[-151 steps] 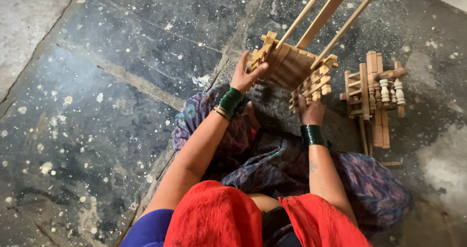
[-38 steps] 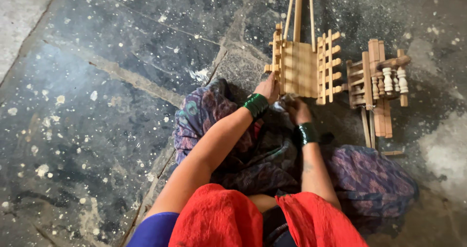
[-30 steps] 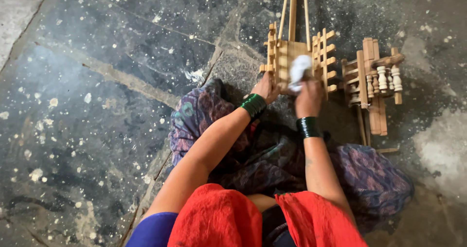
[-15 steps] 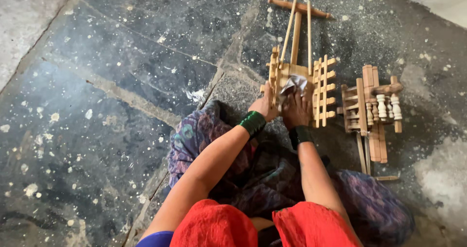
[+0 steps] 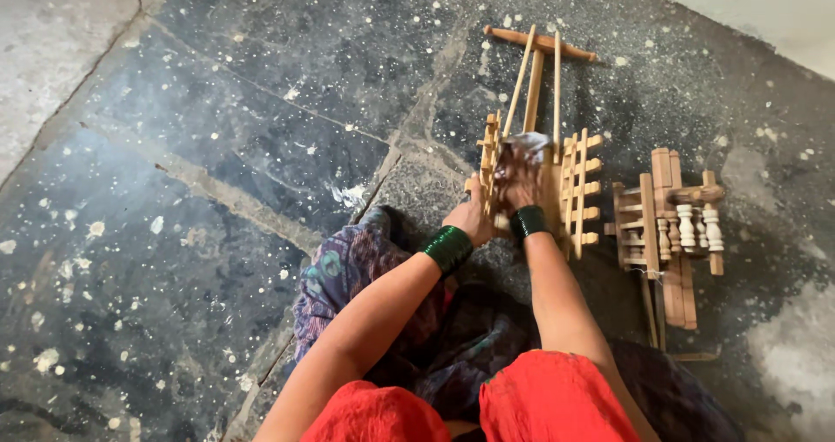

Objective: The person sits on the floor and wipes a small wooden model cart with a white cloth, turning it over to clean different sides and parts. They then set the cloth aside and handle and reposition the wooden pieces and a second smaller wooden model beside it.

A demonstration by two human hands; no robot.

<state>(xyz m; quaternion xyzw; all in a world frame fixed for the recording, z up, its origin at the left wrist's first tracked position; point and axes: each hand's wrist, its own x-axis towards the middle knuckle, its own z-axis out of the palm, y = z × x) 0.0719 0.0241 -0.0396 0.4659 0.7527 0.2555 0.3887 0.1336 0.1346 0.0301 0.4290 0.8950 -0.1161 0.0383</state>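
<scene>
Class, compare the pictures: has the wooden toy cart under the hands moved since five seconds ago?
Yes. The wooden toy cart was tilted up then; now it lies flat, closer beside the second wooden toy, which stayed put.

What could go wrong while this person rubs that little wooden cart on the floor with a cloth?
The right hand presses a white cloth between thin slats, so a slat might snap or a splinter catch. The left hand steadies only one side of the wooden cart, so it could tip. The second wooden toy lies close beside and could get knocked.
</scene>
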